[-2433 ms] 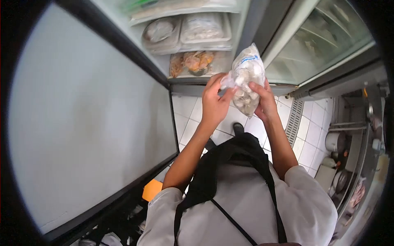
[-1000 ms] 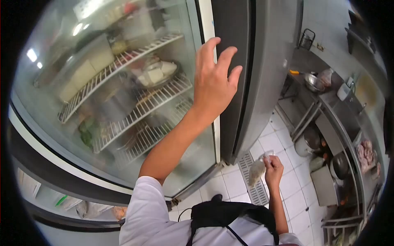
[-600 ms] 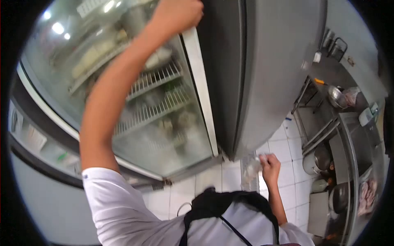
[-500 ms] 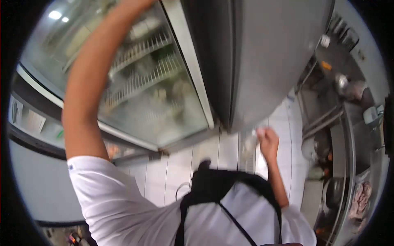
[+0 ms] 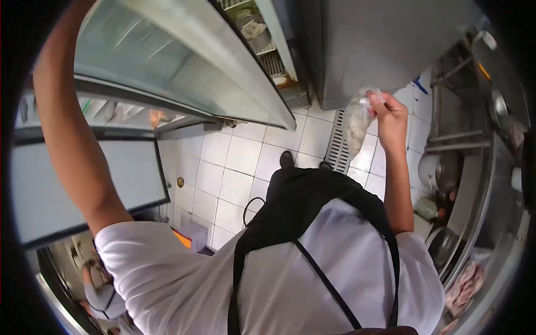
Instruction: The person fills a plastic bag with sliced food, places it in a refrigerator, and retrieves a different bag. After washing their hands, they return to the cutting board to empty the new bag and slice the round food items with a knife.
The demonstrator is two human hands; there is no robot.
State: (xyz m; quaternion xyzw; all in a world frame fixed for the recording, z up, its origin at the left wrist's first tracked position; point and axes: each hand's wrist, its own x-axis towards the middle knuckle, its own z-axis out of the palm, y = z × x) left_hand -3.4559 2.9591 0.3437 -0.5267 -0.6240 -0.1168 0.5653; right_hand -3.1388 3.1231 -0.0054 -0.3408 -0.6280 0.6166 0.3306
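Observation:
My right hand (image 5: pixel 389 111) pinches the gathered top of a clear plastic bag (image 5: pixel 357 125), which hangs down with pale lumps inside; what they are I cannot make out. The bag is in the air above a slotted floor drain (image 5: pixel 337 144). My left forearm (image 5: pixel 72 128) stretches up past the top left edge, so the hand itself is out of sight. Beside that arm, the glass fridge door (image 5: pixel 167 67) stands ajar. Through the gap show wire shelves (image 5: pixel 272 62) and a metal pot (image 5: pixel 255 32) with whitish contents.
A grey cabinet (image 5: pixel 379 47) rises right of the fridge. Steel shelving (image 5: pixel 458 148) with pans (image 5: pixel 444 245) runs along the right. White tiles (image 5: pixel 243 153) cover the floor, with a black cable loop (image 5: pixel 245 211) near my feet. Another person (image 5: pixel 103 296) is at lower left.
The glass fridge door has swung outward, baring the shelves. My right hand has risen with the bag, away from my body. My left arm has shifted left.

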